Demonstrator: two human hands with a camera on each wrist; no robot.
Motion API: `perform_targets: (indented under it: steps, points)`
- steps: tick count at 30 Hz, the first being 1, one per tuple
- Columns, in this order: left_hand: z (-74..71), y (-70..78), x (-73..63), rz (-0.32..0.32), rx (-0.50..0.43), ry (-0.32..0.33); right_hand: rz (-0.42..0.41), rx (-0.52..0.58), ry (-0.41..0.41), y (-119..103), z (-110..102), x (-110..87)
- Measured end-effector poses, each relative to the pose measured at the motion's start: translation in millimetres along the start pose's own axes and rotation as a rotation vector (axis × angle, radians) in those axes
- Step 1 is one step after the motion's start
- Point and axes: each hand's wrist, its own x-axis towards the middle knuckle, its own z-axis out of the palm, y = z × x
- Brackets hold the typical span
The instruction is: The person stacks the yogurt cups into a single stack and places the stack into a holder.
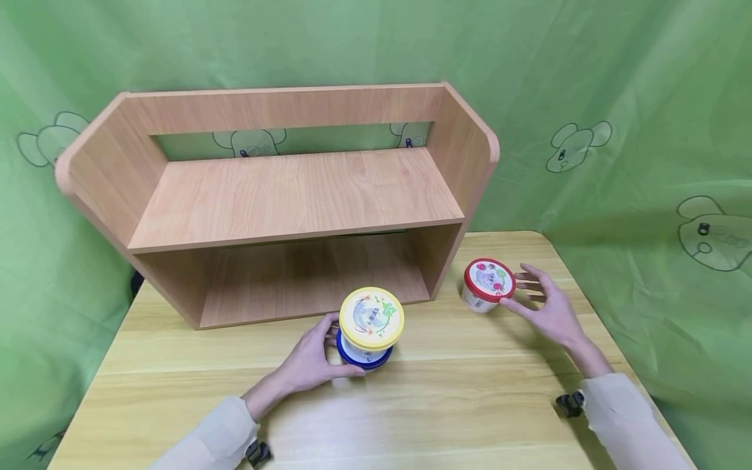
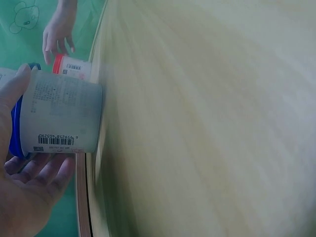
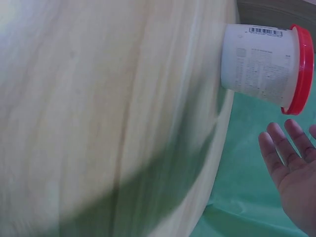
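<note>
A tub with a yellow lid (image 1: 371,318) is stacked on a white tub with a blue lid (image 1: 364,360). My left hand (image 1: 311,356) holds the lower tub (image 2: 61,113), thumb across its blue rim and fingers (image 2: 47,170) curved round the opposite side. In the left wrist view the base of this tub lies at the tabletop; I cannot tell whether it touches. Farther right a white tub with a red lid (image 1: 489,281) stands on the table. Beside it my right hand (image 1: 546,307) is spread, fingers (image 3: 276,143) apart from the tub in the right wrist view.
A two-level wooden shelf (image 1: 294,196) stands at the back left of the wooden table (image 1: 446,405). Its right side panel (image 1: 464,143) rises close to the red-lidded tub. Green cloth (image 1: 587,78) with mouse drawings hangs behind and along the sides.
</note>
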Motion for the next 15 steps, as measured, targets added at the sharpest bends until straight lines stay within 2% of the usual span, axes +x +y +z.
perform_targets:
  steps: [15]
  points:
    - [0.2,-1.1,-0.1,-0.001,-0.002,0.000,0.056,0.033,-0.089,9.7,7.4,8.2]
